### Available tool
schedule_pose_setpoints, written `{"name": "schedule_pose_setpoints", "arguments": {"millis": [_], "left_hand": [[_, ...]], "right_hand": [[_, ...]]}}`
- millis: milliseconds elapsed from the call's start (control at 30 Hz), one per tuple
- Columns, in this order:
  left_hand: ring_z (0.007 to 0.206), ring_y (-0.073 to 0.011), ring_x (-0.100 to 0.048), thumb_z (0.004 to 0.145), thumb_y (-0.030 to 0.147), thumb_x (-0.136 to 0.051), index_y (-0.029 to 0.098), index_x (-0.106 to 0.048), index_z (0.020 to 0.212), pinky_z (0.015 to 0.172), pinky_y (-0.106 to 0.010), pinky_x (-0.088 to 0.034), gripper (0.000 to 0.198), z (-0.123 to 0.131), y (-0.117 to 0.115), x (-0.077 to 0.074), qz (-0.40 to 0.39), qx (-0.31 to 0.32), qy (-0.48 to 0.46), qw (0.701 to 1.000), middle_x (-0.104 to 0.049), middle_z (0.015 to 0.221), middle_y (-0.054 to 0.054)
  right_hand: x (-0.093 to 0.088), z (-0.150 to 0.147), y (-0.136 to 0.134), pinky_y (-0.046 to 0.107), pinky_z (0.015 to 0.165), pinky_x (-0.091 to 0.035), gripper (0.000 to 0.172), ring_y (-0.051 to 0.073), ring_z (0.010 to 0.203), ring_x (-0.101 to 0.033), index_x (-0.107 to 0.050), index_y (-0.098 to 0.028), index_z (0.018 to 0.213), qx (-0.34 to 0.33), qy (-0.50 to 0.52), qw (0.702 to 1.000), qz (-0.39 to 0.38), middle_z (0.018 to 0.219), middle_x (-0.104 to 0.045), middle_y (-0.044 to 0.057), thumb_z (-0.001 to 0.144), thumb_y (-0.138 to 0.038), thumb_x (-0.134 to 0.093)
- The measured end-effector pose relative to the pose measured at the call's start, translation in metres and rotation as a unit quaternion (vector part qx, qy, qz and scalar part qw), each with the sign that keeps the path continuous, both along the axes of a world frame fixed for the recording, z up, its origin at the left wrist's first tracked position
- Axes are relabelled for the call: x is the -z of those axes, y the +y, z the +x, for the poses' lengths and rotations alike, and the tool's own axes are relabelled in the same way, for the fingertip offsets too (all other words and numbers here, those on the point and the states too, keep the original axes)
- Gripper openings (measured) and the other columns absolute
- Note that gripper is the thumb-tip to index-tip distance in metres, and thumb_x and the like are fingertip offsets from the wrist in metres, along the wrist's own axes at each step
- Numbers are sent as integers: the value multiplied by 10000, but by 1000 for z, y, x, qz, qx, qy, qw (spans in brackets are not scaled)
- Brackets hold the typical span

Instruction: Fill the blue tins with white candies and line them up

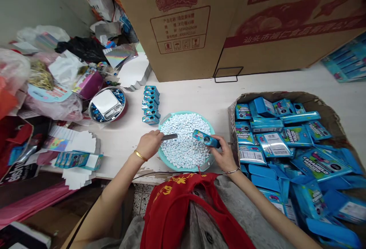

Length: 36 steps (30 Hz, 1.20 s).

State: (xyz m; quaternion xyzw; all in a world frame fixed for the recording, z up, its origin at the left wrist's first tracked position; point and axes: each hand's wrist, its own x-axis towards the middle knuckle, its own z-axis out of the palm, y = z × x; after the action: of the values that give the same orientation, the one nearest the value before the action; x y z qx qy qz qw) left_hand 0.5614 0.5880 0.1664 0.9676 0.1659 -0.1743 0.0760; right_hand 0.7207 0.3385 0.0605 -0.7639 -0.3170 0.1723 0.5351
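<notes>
A teal basin (pixel 163 157) full of small white pellets sits at the table's near edge. My left hand (pixel 149 144) is closed on a flat metal scoop (pixel 169 137) that pokes over the pellets. My right hand (pixel 223 153) grips a small blue case (pixel 206 138) and holds it over the basin's right side. A row of several filled blue cases (pixel 150 105) stands just behind the basin.
A cardboard box (pixel 328 108) of blue cases and packets fills the right. A metal bowl (pixel 92 111) with a small scale lies to the left, beside paper cards (pixel 74 139) and bags. Large cartons (pixel 228 20) stand behind.
</notes>
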Motion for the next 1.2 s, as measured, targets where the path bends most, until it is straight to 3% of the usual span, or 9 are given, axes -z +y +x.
{"name": "schedule_pose_setpoints", "arguments": {"millis": [133, 233, 333, 433, 600, 833, 1000, 1200], "left_hand": [[948, -210, -552, 859, 159, -500, 201, -565, 938, 794, -319, -453, 111, -12, -7, 75, -50, -43, 18, 998, -597, 967, -72], [996, -225, -550, 884, 176, -462, 195, -563, 984, 827, -341, -453, 143, 7, -33, 113, -110, -56, -16, 992, -594, 1023, -88], [1021, -230, -555, 886, 182, -456, 191, -555, 1035, 842, -347, -454, 179, 25, -51, 130, -149, -53, -35, 987, -589, 1084, -94], [1033, -214, -564, 885, 217, -486, 202, -546, 1071, 865, -327, -451, 196, 23, -49, 132, -176, -52, -49, 982, -597, 1098, -78], [946, -199, -587, 895, 304, -506, 181, -547, 1062, 835, -313, -457, 211, -2, -29, 108, -245, -46, -114, 962, -619, 1019, -73], [939, -180, -588, 927, 356, -462, 183, -541, 1077, 818, -289, -461, 242, 1, -19, 31, -239, 32, -186, 952, -623, 1003, -70], [961, -192, -588, 929, 315, -454, 181, -544, 1072, 828, -307, -469, 216, 23, -25, -19, -151, 112, -118, 975, -624, 1021, -70], [878, -211, -603, 888, 172, -472, 148, -526, 1085, 718, -317, -488, 205, 46, -45, -62, -13, 163, -6, 986, -627, 941, -84]], "right_hand": [[6, 12, -9, 409, 890, -455, 320, 231, 979, -570, -552, -219, 1091, 44, -1, 999, -9, 1047, -601, 65, 795, -329, -610], [14, 17, -14, 405, 861, -468, 337, 226, 938, -575, -559, -210, 1066, 70, 5, 997, -6, 1002, -613, 57, 769, -351, -631], [18, 16, -17, 399, 844, -474, 349, 221, 920, -577, -551, -205, 1058, 86, 20, 996, 0, 982, -616, 51, 754, -351, -642], [20, 13, -19, 387, 839, -471, 351, 217, 918, -577, -546, -204, 1056, 89, 28, 996, 3, 986, -615, 50, 749, -339, -651], [22, 10, -22, 379, 837, -472, 351, 217, 916, -579, -549, -199, 1063, 89, 31, 996, -7, 985, -617, 55, 755, -342, -639], [5, 8, -13, 411, 896, -451, 305, 234, 990, -569, -550, -206, 1084, 26, -27, 999, -39, 1049, -601, 73, 798, -308, -577], [-2, 0, -2, 425, 949, -436, 294, 235, 1056, -552, -534, -221, 1105, -24, -42, 999, -12, 1089, -583, 80, 811, -218, -528], [5, -11, 3, 450, 986, -419, 336, 243, 1099, -533, -525, -221, 1138, -51, -33, 998, 5, 1138, -566, 94, 804, -189, -507]]}}
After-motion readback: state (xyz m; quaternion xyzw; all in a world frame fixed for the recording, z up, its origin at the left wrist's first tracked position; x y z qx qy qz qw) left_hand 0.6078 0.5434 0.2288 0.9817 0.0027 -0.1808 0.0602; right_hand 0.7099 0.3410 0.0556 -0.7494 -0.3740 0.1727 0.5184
